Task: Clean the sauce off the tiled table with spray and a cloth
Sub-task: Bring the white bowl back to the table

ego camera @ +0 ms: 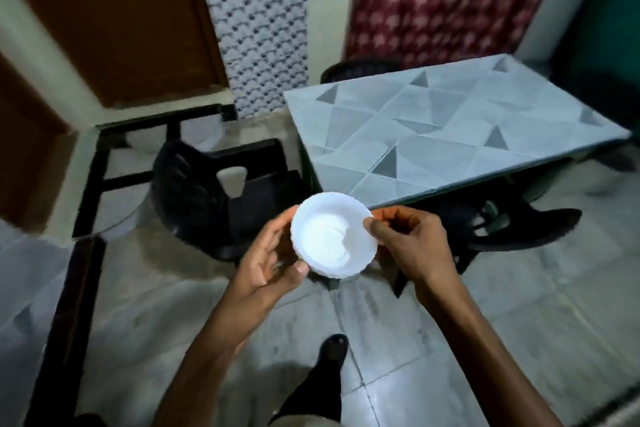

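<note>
Together, left hand [273, 260] and right hand [412, 243] hold a white, seemingly empty bowl [332, 236].

Tiled table [450, 121]: pale grey top, dark triangle pattern. White scalloped bowl [334, 236] held before near corner; contents unclear.

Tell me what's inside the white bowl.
The bowl, held by the left hand and right hand, shows only a bright white inside; glare and blur hide any thin residue. Fingers cover parts of the rim.
</note>
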The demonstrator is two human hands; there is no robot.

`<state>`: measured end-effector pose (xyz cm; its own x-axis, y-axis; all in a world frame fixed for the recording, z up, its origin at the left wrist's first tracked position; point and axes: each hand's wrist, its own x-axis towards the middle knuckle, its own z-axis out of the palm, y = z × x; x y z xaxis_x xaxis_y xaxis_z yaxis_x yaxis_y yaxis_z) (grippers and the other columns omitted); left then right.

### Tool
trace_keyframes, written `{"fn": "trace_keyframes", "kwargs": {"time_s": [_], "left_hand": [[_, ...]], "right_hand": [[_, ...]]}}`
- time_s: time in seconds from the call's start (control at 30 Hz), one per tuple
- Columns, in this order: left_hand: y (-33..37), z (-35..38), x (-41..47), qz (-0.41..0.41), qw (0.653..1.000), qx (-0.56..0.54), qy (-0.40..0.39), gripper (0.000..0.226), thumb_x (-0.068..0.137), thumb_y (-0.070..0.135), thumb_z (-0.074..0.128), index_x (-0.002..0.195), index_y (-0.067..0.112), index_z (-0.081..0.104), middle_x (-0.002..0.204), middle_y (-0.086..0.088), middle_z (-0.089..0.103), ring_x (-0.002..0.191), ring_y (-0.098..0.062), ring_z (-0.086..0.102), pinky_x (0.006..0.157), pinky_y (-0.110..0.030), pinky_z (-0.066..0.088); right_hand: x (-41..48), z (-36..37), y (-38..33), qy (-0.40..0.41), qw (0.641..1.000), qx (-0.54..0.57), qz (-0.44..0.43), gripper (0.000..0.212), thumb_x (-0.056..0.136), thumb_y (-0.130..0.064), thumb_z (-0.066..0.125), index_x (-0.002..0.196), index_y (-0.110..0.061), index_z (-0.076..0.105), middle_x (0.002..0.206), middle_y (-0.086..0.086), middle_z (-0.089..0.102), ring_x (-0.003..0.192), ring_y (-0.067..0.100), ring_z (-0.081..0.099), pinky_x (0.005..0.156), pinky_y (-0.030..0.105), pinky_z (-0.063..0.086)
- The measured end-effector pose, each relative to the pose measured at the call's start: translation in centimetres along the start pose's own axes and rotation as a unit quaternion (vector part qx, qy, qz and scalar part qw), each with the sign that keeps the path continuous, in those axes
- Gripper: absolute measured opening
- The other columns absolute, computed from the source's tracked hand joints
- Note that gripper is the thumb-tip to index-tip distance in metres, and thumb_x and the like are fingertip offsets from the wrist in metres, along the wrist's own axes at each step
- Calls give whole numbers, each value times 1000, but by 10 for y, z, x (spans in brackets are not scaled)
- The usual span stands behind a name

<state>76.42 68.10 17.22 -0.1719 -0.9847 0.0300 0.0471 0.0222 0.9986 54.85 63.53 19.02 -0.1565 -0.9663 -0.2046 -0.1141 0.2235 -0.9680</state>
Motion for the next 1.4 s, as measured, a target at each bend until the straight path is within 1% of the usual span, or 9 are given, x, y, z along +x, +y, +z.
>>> {"fn": "trace_keyframes", "kwargs": {"time_s": [0.1,0.3,0.43,0.6,0.7,0.83,0.93,1.1,1.4], "left_hand": [[-6,41,69,-4,999,-23,-48,77,76,4,73,144,26,42,143,15,52,132,-7,49,96,-20,48],[-22,126,205,-6,993,-28,-117,81,74,1,77,144,21,43,144,8,52,132,-13,50,96,-22,48],[-26,186,278,-3,987,-21,-158,85,69,4,80,142,27,44,140,13,53,130,-11,52,93,-20,49],[-26,264,342,-1,979,0,-205,87,65,2,82,139,30,44,137,16,54,129,-10,52,92,-18,49],[-29,317,371,0,977,5,-211,89,62,-2,85,137,27,47,134,17,57,126,-7,55,90,-15,48],[-35,405,407,16,975,15,-219,87,65,-10,85,137,23,48,134,17,58,125,-6,56,92,-14,48],[-38,476,427,28,977,8,-212,85,66,-10,84,136,23,50,132,17,60,122,-6,58,92,-15,49],[-39,609,455,12,979,-13,-202,86,62,-16,83,133,23,53,127,17,63,119,-9,62,87,-19,52],[-31,790,518,16,984,5,-176,84,58,-6,88,129,23,55,124,19,65,114,-7,64,87,-23,55]], "right_hand": [[45,-47,-3,46,999,15,8,7,86,-7,76,82,-11,78,68,6,71,54,12,62,54,22,52],[134,-138,-14,137,990,10,24,8,90,-9,74,82,-10,74,57,-4,64,48,10,57,54,28,49],[178,-196,-18,180,983,39,20,2,89,-8,76,88,-6,76,62,-4,68,56,6,65,56,19,54],[221,-268,-7,241,968,55,38,4,85,-10,80,88,-9,77,78,17,73,68,22,71,68,36,63],[242,-316,-2,267,961,63,40,3,86,-9,79,86,-11,77,74,12,73,64,18,70,65,32,61],[272,-403,7,274,958,77,37,1,88,-4,76,88,-5,75,65,0,70,55,14,63,57,24,57],[292,-475,12,278,957,77,26,1,88,-3,75,88,-3,75,68,5,70,53,11,62,53,20,53],[318,-609,20,291,953,75,23,3,86,-5,78,86,-7,76,77,10,76,62,14,69,57,22,56],[381,-797,17,279,958,70,22,3,85,-4,78,87,-4,77,77,10,77,63,12,70,57,22,56]]}}
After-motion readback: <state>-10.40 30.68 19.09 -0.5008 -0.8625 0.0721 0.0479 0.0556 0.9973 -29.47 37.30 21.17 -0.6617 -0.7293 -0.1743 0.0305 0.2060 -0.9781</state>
